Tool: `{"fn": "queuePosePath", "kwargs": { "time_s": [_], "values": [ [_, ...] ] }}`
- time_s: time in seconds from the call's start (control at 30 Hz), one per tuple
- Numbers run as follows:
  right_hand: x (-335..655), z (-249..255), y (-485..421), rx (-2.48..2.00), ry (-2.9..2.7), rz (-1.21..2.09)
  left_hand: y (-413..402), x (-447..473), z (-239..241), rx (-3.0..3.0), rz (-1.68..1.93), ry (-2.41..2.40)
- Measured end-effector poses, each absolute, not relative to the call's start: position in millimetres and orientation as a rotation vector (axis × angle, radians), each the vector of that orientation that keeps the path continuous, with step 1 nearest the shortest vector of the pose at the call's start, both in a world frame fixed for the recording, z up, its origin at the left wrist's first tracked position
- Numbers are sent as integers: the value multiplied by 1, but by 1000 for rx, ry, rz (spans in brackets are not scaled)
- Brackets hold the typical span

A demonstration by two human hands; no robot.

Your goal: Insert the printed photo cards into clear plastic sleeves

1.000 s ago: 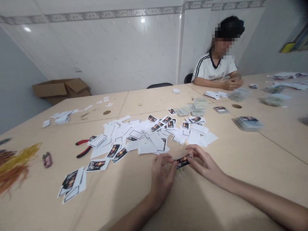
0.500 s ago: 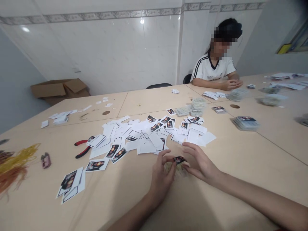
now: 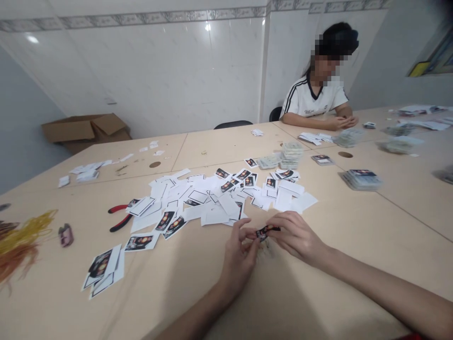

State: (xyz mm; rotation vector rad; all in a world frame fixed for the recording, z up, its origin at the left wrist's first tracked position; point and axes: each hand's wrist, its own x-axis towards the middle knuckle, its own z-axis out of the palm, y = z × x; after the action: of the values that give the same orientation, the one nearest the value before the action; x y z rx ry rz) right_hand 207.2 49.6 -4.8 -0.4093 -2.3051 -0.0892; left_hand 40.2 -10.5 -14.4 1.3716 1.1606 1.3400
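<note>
Between my two hands is a small dark printed card (image 3: 262, 233), raised over the table. My left hand (image 3: 241, 250) pinches its left end between thumb and fingers. On the other side my right hand (image 3: 295, 236) has its fingers closed on the right end. Just below the card a pale, clear-looking item (image 3: 264, 250) shows, partly hidden by my fingers; its kind is hard to make out. Beyond my hands spreads a loose heap of white papers and printed cards (image 3: 215, 212).
Red-handled pliers (image 3: 119, 222) lie left of the heap, near a pink object (image 3: 65, 235) and yellow strings (image 3: 31, 233). Stacks of clear cases (image 3: 361, 180) stand at the right. A co-worker (image 3: 314, 101) sits across the table; a cardboard box (image 3: 87, 131) is behind.
My right hand's fingers have come together onto the card's right end, and the card lies flatter between both hands. My left hand has stayed nearly in place.
</note>
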Motion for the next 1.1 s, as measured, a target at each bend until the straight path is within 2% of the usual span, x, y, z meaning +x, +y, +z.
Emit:
{"fn": "queuePosePath", "kwargs": {
  "time_s": [0.5,1.1],
  "values": [
    [206,-10,47,-433,-2453,-324,-11,44,-10,1203,1272,1196],
    [205,-7,46,-470,-2433,-169,-21,47,-7,1670,1311,1455]
  ]
}}
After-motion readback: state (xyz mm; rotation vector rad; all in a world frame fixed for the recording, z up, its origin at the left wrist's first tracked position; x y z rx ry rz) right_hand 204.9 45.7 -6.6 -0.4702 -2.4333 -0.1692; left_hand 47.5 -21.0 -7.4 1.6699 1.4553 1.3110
